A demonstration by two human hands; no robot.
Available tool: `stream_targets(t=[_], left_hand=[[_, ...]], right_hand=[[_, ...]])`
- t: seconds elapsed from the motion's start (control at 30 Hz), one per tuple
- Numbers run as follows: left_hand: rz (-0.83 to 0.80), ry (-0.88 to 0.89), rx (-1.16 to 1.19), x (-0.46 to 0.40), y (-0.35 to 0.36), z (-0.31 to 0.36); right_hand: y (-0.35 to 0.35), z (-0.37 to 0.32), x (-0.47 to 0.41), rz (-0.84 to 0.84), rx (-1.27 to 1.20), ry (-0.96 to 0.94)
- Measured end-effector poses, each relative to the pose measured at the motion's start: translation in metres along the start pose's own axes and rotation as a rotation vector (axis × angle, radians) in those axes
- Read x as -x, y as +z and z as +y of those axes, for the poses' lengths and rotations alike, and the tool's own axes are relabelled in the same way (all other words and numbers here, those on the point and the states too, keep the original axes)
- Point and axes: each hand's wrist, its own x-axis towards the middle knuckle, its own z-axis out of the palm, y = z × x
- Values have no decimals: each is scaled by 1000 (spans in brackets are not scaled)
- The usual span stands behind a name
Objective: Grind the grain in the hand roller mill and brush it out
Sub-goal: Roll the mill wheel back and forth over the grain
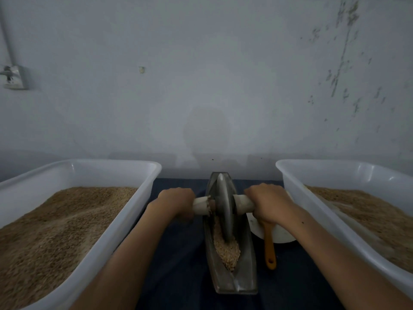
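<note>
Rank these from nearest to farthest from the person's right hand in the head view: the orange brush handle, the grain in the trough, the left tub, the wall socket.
1. Orange brush handle, just below the right hand.
2. Grain in the trough, left of the hand under the wheel.
3. Left tub, across the mill.
4. Wall socket, far upper left.

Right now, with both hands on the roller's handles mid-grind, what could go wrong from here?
1. The grain is heaped at the near end of the narrow trough; a hard pull of the wheel toward the person could push it over the rim onto the dark cloth.
2. The right hand grips its handle directly above the orange brush handle and white bowl; a wide stroke may knock them.
3. The left hand sits close to the left bin and could bump it.
</note>
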Motion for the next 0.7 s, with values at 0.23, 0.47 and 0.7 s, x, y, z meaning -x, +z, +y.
stream_targets(t=[0.23, 0.47, 0.7], left_hand=[[-224, 53, 151, 2, -5, -5], [216, -30, -66, 2, 1, 9], [167, -28, -71, 3, 1, 7]], right_hand=[[-4, 0, 3, -81, -3, -30], [19, 3, -3, 201, -87, 35], [13, 3, -1, 141, -83, 12]])
